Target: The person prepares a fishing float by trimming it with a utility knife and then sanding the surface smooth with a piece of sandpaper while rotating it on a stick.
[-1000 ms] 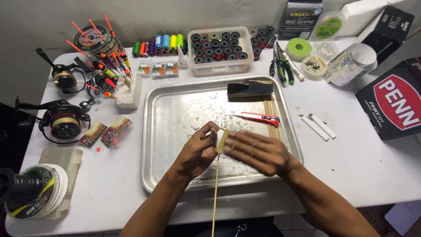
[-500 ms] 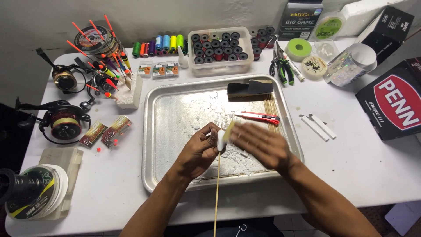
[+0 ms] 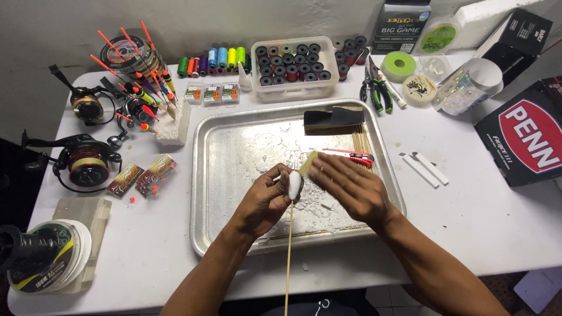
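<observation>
My left hand [image 3: 266, 202] pinches a small white foam piece [image 3: 294, 185] stuck on a thin wooden stick [image 3: 288, 251], held over the metal tray [image 3: 234, 134]. My right hand [image 3: 351, 187] presses a yellow sanding block [image 3: 308, 164] against the foam, fingers closed flat on it. White shavings [image 3: 316, 208] litter the tray. A red cutter [image 3: 351, 155] and a black brush [image 3: 332, 120] lie just behind. Fishing reels [image 3: 82, 161] sit well to the left.
</observation>
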